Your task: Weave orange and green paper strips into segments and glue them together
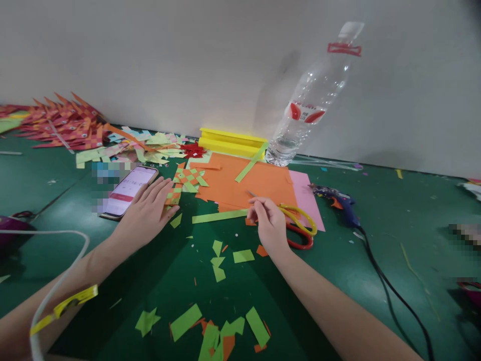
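A small woven piece [187, 181] of orange and green paper strips lies on the green table [394, 225], at the left edge of an orange sheet [244, 183]; by its look the weave is only partly built, with loose strip ends sticking out. The left hand [148, 213] lies flat just beside it, fingers spread, holding nothing. The right hand [267, 223] pinches a thin stick [252, 194] between closed fingertips, next to yellow-handled scissors [298, 225] and a long green strip [220, 216]. Cut scraps [221, 333] litter the near table, and many finished red pieces [63, 123] are piled far left. The clear bottle [313, 100] by the wall looks nearly empty.
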Tool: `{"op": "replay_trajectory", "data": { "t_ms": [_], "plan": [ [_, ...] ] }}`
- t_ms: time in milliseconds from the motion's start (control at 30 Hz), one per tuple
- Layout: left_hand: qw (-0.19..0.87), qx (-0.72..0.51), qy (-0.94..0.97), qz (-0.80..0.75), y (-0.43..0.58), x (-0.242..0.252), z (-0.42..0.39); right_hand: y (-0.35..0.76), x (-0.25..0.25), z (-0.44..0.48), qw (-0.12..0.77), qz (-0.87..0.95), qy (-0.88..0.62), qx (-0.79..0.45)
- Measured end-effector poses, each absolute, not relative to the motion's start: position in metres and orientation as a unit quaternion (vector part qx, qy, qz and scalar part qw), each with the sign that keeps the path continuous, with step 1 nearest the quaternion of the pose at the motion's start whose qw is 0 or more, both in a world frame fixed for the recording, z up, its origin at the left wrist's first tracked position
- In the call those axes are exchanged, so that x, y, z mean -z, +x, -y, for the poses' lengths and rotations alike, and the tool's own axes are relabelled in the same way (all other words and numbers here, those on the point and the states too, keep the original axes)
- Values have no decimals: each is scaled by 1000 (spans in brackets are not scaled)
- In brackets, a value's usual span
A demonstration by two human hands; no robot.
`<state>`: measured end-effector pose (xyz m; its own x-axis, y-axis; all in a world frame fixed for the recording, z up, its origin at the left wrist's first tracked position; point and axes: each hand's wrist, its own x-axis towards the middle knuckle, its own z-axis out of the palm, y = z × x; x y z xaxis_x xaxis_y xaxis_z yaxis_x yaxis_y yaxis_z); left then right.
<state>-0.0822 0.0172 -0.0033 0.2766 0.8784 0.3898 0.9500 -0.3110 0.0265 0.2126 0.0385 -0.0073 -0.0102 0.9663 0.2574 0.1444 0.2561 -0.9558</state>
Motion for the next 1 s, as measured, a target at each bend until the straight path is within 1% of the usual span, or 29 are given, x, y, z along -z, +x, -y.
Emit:
{"op": "replay_trajectory", "data": {
  "t_ms": [67,167,300,433,533,767,1000],
  "plan": [
    [119,181,-778,590,-84,7,-8,213,7,-36,524,647,-464,-302],
    [130,195,-758,608,-90,8,-1,213,7,-34,480,724,-466,-171],
    [139,208,-727,639,-103,6,-1,213,8,-36,419,770,-475,-76],
    [132,186,-743,629,-107,10,-1,210,14,-37,356,800,-480,-45],
    [113,150,-773,606,-101,13,1,209,15,-35,333,815,-473,-28],
    [151,146,-780,589,-72,3,-16,208,15,-34,335,818,-467,-13],
    [116,92,-778,611,-34,4,-38,208,15,-30,340,825,-451,-26]
  ]
}}
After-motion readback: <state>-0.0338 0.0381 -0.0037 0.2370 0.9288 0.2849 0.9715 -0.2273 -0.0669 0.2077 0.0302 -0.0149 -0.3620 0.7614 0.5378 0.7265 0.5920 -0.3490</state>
